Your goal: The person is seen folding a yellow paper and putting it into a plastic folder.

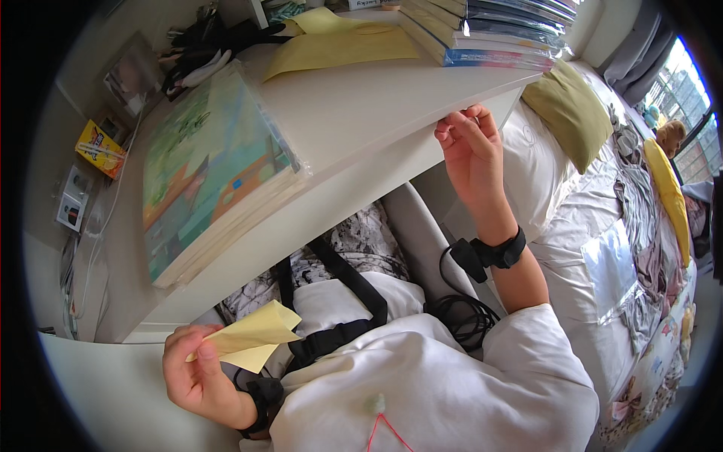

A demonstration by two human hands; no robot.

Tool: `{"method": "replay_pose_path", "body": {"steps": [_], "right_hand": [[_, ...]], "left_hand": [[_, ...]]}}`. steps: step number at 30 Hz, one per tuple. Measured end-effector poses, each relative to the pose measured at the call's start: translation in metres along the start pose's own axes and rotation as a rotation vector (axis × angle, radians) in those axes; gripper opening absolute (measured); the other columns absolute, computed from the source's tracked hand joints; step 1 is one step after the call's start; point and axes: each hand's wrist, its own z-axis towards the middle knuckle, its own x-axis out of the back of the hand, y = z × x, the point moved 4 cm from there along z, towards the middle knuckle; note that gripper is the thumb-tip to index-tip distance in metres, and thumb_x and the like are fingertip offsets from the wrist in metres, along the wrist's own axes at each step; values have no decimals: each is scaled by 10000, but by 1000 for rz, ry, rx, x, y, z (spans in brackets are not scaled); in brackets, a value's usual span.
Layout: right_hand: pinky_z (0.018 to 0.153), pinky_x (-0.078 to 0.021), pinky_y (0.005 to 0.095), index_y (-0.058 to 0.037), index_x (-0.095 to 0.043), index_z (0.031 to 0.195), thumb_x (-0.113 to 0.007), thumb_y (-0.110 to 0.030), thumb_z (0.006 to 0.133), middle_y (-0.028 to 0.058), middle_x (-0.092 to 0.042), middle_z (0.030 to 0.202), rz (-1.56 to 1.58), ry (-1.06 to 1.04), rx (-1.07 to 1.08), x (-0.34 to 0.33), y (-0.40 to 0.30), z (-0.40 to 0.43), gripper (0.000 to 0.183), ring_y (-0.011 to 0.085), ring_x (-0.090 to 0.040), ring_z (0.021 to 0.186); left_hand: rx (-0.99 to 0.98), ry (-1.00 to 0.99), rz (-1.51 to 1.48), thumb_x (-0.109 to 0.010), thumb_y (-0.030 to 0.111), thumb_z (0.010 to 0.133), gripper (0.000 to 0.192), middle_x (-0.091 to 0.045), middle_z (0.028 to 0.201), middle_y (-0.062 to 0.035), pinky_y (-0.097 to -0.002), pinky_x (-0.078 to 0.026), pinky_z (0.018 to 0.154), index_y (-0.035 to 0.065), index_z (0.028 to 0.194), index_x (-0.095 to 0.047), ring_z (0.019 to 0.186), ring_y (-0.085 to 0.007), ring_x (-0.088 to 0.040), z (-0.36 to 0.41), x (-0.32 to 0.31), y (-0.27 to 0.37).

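Observation:
My left hand (pixel 195 364) pinches a folded piece of yellow paper (pixel 254 333) between thumb and fingers, low at the left in front of my body. The paper's loose end flares to the right. Up at the front edge of the white desk (pixel 339 121), my right hand (pixel 471 133) has its fingers curled against the edge. Whether anything small sits between those fingertips is hidden. On the desk's left side lies a thick book or stack of books (pixel 217 169) with an illustrated green cover in clear wrap. Larger yellow paper (pixel 344 48) rests farther back.
Several plastic-wrapped books (pixel 497 34) are stacked at the desk's back right. A black bag-like item (pixel 220 42), white cables (pixel 121 175) and a yellow box (pixel 100 150) are at the left. To the right is a bed (pixel 565 248) with a green pillow (pixel 570 113).

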Motion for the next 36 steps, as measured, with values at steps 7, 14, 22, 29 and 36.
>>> {"method": "replay_pose_path", "body": {"steps": [7,14,22,29,36], "right_hand": [[671,-465,292,-66,-450,959,-569,26,859,93,-596,833,-71,21,11,-2,-3,-1,181,191,-593,735],[460,-323,253,-44,-440,817,-500,-64,879,25,-439,610,-289,95,314,19,-24,-12,89,109,-399,492],[582,-392,308,21,-556,833,-600,-35,744,122,-541,780,-821,-666,387,-118,-22,-81,115,206,-499,667],[645,-475,332,20,-611,917,-749,-51,678,111,-618,804,-834,-1003,206,-192,25,-105,284,254,-587,713],[617,-462,304,-11,-636,857,-717,-16,738,75,-630,800,-673,-1058,17,-192,48,-109,144,216,-580,685]], "left_hand": [[-14,8,-13,-551,15,873,122,-556,881,-131,-308,-458,753,-42,980,-551,800,-208,-551,-1,-2,0],[-28,9,4,-567,11,856,112,-562,855,-138,-322,-471,741,-39,955,-548,781,-213,-546,1,3,0],[-31,-14,-180,-614,-123,769,163,-642,874,-181,-284,-497,625,-42,911,-602,739,-208,-621,3,-12,1],[-284,-97,-168,-657,-137,716,229,-626,861,-177,-294,-511,597,-48,912,-581,735,-247,-625,8,-8,9],[-170,-192,-83,-750,-34,673,255,-643,774,-108,-276,-478,543,-4,898,-634,639,-215,-616,14,-6,7]]}}
